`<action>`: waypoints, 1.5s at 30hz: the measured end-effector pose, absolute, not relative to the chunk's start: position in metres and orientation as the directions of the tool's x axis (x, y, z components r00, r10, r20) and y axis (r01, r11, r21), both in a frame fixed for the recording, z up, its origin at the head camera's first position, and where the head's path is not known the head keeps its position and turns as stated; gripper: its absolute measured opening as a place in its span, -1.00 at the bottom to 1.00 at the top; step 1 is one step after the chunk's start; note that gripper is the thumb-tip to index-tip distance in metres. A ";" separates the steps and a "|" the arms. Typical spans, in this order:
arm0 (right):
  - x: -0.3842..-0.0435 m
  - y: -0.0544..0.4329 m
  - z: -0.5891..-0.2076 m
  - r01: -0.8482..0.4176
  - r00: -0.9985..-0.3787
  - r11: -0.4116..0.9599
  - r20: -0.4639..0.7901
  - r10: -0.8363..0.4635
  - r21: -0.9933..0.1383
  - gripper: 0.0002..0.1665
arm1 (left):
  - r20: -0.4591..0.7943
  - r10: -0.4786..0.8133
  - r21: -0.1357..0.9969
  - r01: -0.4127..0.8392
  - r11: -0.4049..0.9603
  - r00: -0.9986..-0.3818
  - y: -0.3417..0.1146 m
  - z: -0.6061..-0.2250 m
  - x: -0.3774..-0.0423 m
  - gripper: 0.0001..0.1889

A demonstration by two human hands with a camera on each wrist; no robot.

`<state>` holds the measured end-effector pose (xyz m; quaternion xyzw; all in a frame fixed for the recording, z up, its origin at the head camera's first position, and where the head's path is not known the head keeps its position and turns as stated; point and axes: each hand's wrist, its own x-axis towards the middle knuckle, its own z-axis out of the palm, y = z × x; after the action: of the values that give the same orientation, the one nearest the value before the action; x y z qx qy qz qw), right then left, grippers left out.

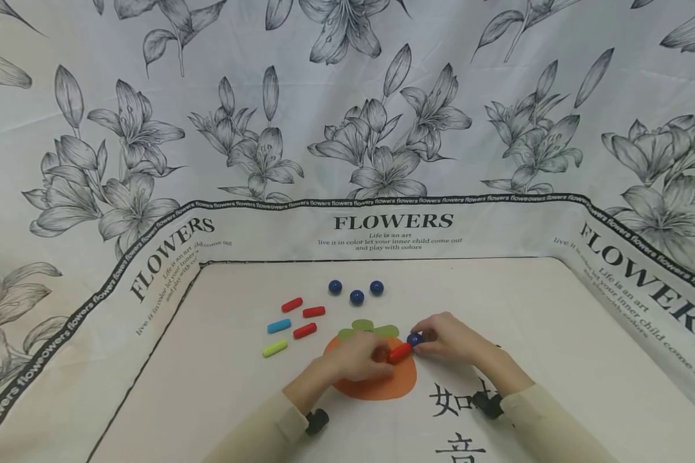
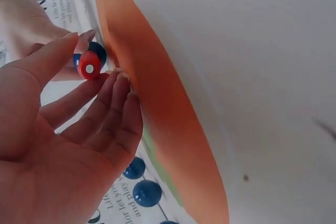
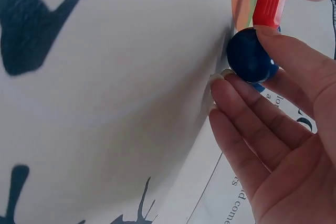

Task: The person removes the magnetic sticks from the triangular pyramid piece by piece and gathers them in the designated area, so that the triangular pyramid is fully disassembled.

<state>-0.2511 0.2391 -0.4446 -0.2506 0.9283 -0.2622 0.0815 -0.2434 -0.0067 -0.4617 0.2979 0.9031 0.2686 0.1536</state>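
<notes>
Between the thumb and fingers of my left hand [image 1: 353, 358] is a short red stick [image 1: 400, 353]. It has ridged sides in the right wrist view, and the left wrist view shows a white dot on its end. My right hand [image 1: 453, 339] pinches a glossy dark blue ball [image 3: 250, 56] with thumb and fingers. The ball touches the far end of the red stick. Both hands are over the right part of an orange persimmon-shaped paper cutout [image 1: 376, 390] with green leaves [image 1: 363, 325]. The left hand hides part of the cutout.
Several loose sticks lie to the left: red [image 1: 304, 330], blue [image 1: 279, 326] and yellow-green [image 1: 275, 348]. Three dark blue balls [image 1: 356, 297] rest behind the cutout. Black printed characters [image 1: 453, 400] mark the pale cloth near my right forearm. A flower-printed curtain [image 1: 388, 128] hangs behind.
</notes>
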 end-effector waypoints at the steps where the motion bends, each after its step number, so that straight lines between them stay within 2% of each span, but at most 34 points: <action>1: -0.252 0.239 -0.445 -0.423 -0.862 0.737 -0.016 -0.506 -0.526 -0.70 | -0.116 0.623 0.590 0.451 0.670 -0.773 -0.005 -0.462 -0.244 -0.78; 9: -0.254 0.236 -0.444 -0.401 -0.878 0.757 -0.019 -0.478 -0.515 -0.69 | -0.129 0.561 0.624 0.372 0.687 -0.818 0.007 -0.461 -0.250 -0.79; 19: -0.254 0.237 -0.447 -0.410 -0.875 0.749 -0.005 -0.483 -0.521 -0.68 | -0.144 0.524 0.625 0.333 0.706 -0.840 0.013 -0.459 -0.254 -0.78; 31: -0.252 0.237 -0.449 -0.400 -0.879 0.738 -0.001 -0.477 -0.543 -0.68 | -0.152 0.532 0.643 0.326 0.693 -0.833 0.010 -0.460 -0.254 -0.78; 40: -0.253 0.238 -0.447 -0.387 -0.884 0.744 -0.011 -0.468 -0.545 -0.73 | -0.126 0.604 0.645 0.398 0.653 -0.787 0.005 -0.457 -0.255 -0.80; 45: -0.253 0.237 -0.448 -0.352 -0.895 0.754 -0.036 -0.444 -0.555 -0.73 | -0.106 0.569 0.647 0.378 0.663 -0.816 -0.009 -0.463 -0.250 -0.81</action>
<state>-0.2526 0.2368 -0.4484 -0.2134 0.9327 -0.2785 0.0830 -0.2497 -0.0090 -0.4633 0.2633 0.8991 0.3153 0.1511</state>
